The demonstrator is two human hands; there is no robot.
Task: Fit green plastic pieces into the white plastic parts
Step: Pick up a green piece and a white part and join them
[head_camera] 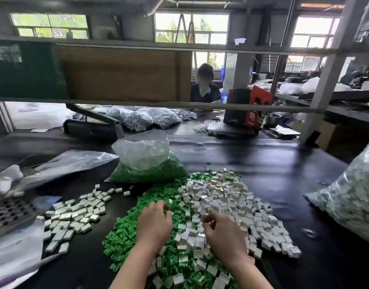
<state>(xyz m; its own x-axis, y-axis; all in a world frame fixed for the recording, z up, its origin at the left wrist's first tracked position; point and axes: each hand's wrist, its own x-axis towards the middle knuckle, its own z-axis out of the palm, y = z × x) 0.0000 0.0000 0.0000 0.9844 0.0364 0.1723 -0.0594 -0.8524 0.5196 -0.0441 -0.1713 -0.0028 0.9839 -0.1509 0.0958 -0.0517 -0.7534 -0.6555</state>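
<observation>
Here, I watch the left hand (155,221) rest curled over the green plastic pieces (125,232), fingertips at a small white part; whether it grips I cannot tell. The right hand (223,234), fingers bent, sits on the white plastic parts (231,197) heaped beyond and right; its hold is unclear.

black table (252,163), perforated metal tray (10,213) at left edge, red-and-black carton (247,107) beside steel bowl (271,119) far right, seated person (204,88) beyond table, heat sealer (91,124) far left
</observation>
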